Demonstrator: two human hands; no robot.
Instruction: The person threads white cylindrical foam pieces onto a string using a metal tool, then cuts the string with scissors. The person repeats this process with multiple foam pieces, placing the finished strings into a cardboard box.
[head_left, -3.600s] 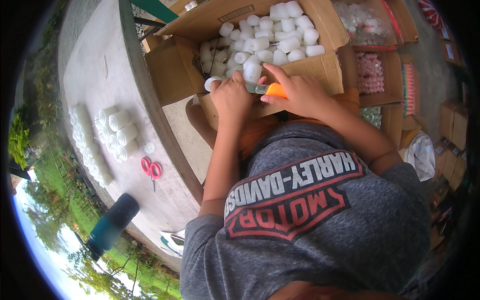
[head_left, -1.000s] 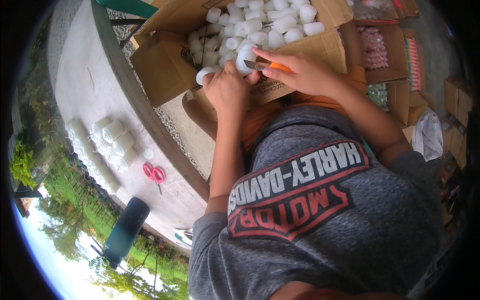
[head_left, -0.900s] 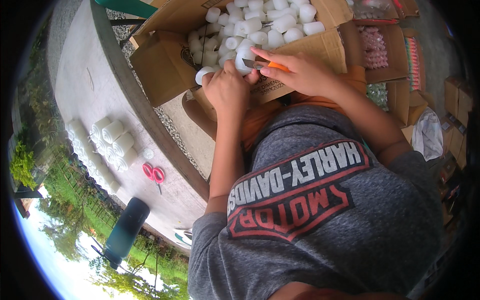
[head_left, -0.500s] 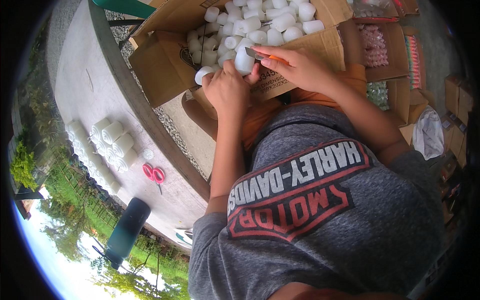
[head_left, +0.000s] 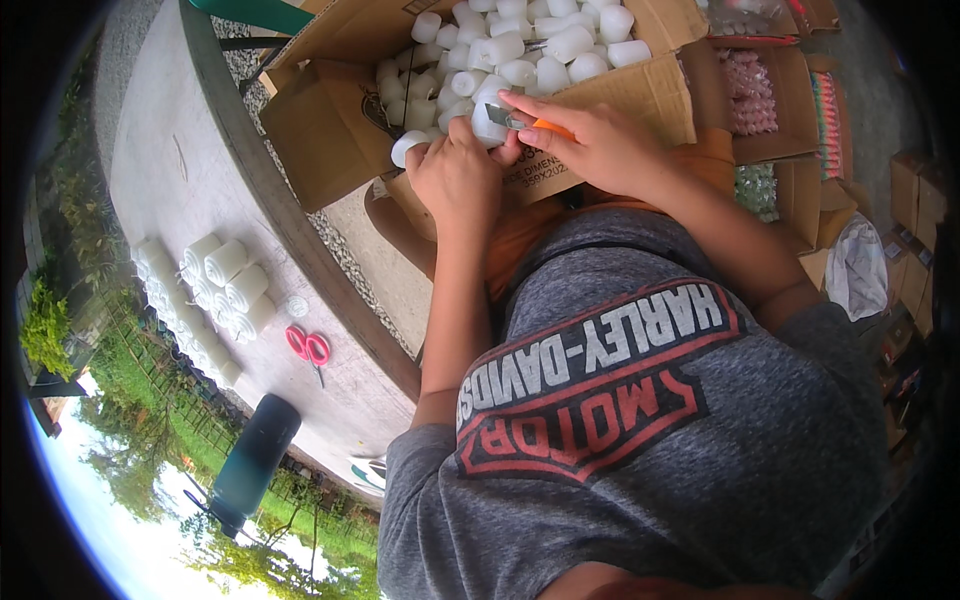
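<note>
A white votive-style candle [head_left: 486, 128] is held in my left hand [head_left: 455, 182], with the thumb and curled fingers closed round its lower part. My right hand [head_left: 600, 145] grips a utility knife [head_left: 553, 128] with an orange handle. Its blade lies against the side of the candle, and the index finger stretches along above it. Just left of my left fingers is another white candle [head_left: 407, 148], by the box edge; whether the hand touches it I cannot tell. Beneath and beyond both hands, an open cardboard box [head_left: 315, 130] holds many similar white candles [head_left: 500, 48].
On the grey table [head_left: 210, 130] to the left stand rows of white candles with wicks [head_left: 225, 263], red-handled scissors [head_left: 308, 346] and a dark bottle [head_left: 258, 460]. Boxes of pink pieces [head_left: 748, 90] and green pieces [head_left: 757, 190] sit at right, near a white plastic bag [head_left: 856, 268].
The knife blade has moved down and slightly left across the candle's side, with my right hand shifting a little. My left hand keeps its hold on the candle.
</note>
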